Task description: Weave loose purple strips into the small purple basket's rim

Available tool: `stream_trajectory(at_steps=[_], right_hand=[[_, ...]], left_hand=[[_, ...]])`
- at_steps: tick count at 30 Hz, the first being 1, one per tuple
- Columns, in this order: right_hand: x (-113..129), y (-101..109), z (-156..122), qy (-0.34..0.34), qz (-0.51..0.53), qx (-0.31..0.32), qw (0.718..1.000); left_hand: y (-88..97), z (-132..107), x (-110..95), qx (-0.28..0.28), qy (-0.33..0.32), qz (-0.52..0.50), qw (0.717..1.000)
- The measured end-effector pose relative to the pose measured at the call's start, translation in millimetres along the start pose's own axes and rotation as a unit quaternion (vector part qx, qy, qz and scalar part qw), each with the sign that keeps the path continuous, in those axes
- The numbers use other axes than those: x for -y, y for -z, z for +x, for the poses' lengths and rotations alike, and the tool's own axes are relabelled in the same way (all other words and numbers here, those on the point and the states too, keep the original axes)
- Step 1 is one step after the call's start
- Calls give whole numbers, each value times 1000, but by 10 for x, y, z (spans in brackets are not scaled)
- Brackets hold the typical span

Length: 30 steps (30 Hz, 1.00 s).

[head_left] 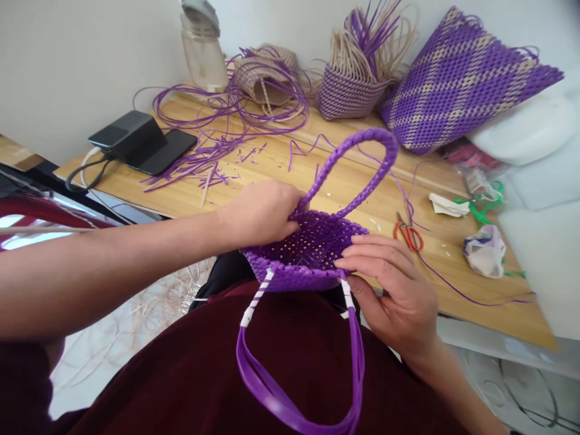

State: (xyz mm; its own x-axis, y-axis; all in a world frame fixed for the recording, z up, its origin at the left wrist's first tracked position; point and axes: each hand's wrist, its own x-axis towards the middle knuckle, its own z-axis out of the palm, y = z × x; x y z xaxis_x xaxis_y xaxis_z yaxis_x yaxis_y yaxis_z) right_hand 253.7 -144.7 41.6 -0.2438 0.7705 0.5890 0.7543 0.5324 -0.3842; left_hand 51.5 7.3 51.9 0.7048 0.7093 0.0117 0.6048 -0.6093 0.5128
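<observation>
Over the lap, just in front of the table (317, 175): a small purple basket (312, 254), mouth up, held between both hands. Left hand (263, 211) closed on the far-left rim, fingers curled inside at the foot of the woven handle (357, 157), thumb hidden. Right hand (394, 284) at the near-right rim, fingers laid nearly flat along the edge, thumb below against the wall, pinching the rim lightly rather than fully clenched. Woven handle arching up and away over the tabletop. At the near side, an unwoven loop (308, 386) of flat purple strips hanging down over the dark red garment, its two ends bound with white strips at the rim.

On the table, right of the basket: orange scissors (409, 232), well clear of the right hand. Farther back: purple strip offcuts (212, 163), a black device (131, 140), a half-woven basket (353, 84) with loose ends standing up, and a large purple-and-tan bag (457, 78) lying tilted.
</observation>
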Motion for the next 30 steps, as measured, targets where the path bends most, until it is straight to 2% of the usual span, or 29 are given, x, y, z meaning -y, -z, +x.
stream_trajectory(at_steps=[4,7,11,13,16,17,18,21,23,30], right_hand=[[-72,9,-39,-29,9,-5,1000],[-109,16,-71,-33,20,-1,999],[-110,7,-91,-1,9,-25,1000],[-86,7,-89,14,-14,-44,999],[-35,24,-73,37,-43,-54,997],[-17,32,-66,45,-51,-51,996],[-1,39,-61,52,-59,-45,996],[35,56,-56,69,-79,-29,994],[48,58,-62,76,-84,-22,993],[43,18,-37,58,-46,-22,997]], left_hand=[[149,-34,82,86,-33,-135,987],[202,-136,125,80,-19,-207,975],[126,-255,101,100,-24,-234,967],[59,-278,80,69,-23,-241,968],[-1,-271,70,-26,-8,-236,971],[-3,-259,71,-42,-6,-235,971],[2,-245,75,-44,-6,-238,970],[26,-202,81,12,-10,-269,963],[16,-184,77,27,-9,-285,958],[-115,-109,31,-100,10,-257,961]])
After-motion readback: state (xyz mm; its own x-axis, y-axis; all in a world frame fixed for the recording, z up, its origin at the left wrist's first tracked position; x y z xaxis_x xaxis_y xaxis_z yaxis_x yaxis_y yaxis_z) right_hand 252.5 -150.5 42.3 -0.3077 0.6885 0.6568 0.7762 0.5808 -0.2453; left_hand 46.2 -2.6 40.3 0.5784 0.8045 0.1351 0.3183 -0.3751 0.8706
